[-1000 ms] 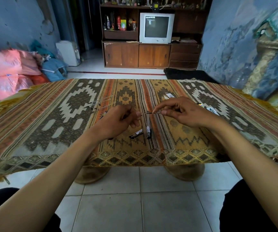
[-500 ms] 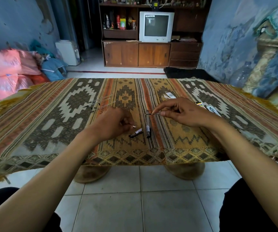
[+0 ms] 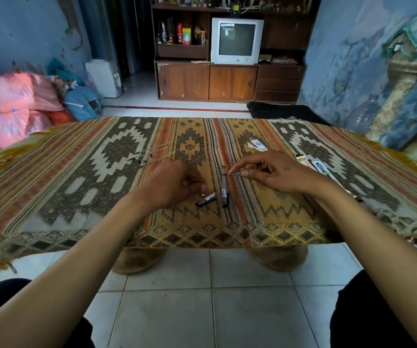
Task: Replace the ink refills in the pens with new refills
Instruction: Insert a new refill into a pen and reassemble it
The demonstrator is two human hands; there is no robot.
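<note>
Two dark pen pieces (image 3: 215, 195) lie mid-cloth, just beside the left hand (image 3: 174, 184), whose curled fingers may hold something, I cannot tell. At 3 o'clock the right hand (image 3: 277, 173) pinches a thin refill (image 3: 229, 174): light, bendy, best gripped mid-shaft

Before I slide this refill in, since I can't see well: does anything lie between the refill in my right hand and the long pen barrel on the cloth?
Nothing visible does. The right hand pinches the thin refill, whose tip hangs over the upper end of the long pen barrel. The short pen piece lies to its left, beside the left hand, clear of that path.
</note>
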